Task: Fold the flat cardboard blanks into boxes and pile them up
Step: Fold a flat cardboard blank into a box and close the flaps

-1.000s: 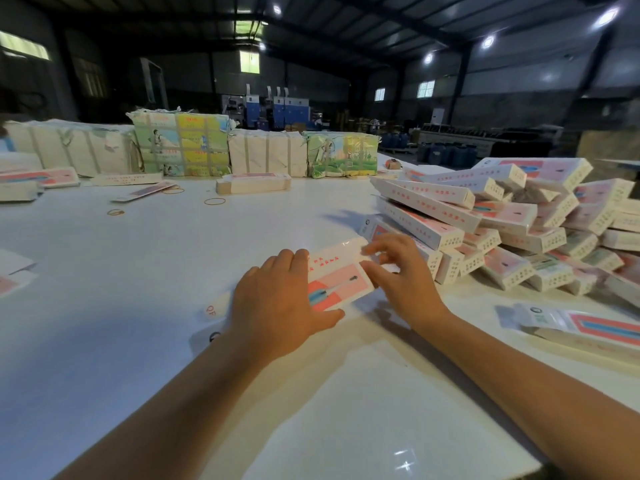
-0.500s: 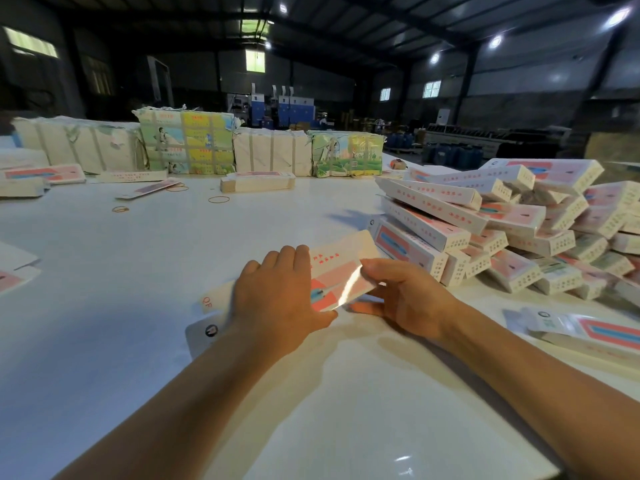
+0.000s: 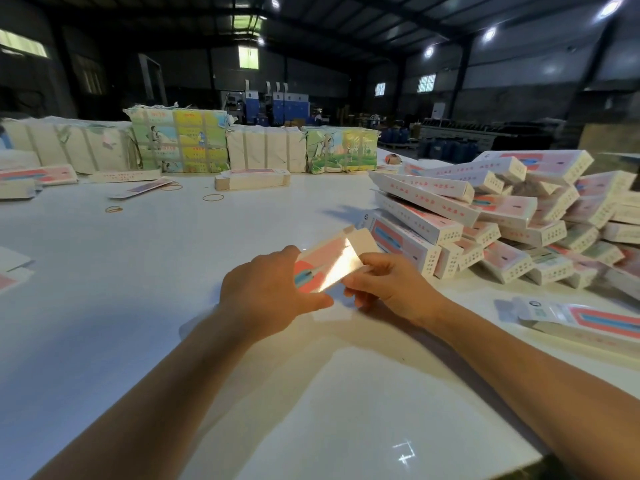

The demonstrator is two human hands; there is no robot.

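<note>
Both hands are on one cardboard blank (image 3: 327,263), held up just above the white bench (image 3: 138,289) near the middle. Left hand (image 3: 268,299) has it at the near-left end, thumb curled under the front edge and fingers wrapped over the back, so that grip is clenched on the card. Right hand (image 3: 388,289) pinches the right end between thumb and fingers, right where a white end flap (image 3: 360,239) sticks up. The blank is tilted, far end higher, and its glossy pink-and-blue face catches a bright streak of light.

Just right of it sits the pile of folded boxes (image 3: 485,216), a messy heap of long white and pink boxes leaning on each other, nearly touching the blank's far end. More flat blanks (image 3: 581,320) lie in a short stack near the right forearm.

Further back: a bundled stack of blanks (image 3: 252,179), a few rubber bands (image 3: 213,197) loose on the bench, and wrapped bundles (image 3: 180,140) lined up along the far edge.
</note>
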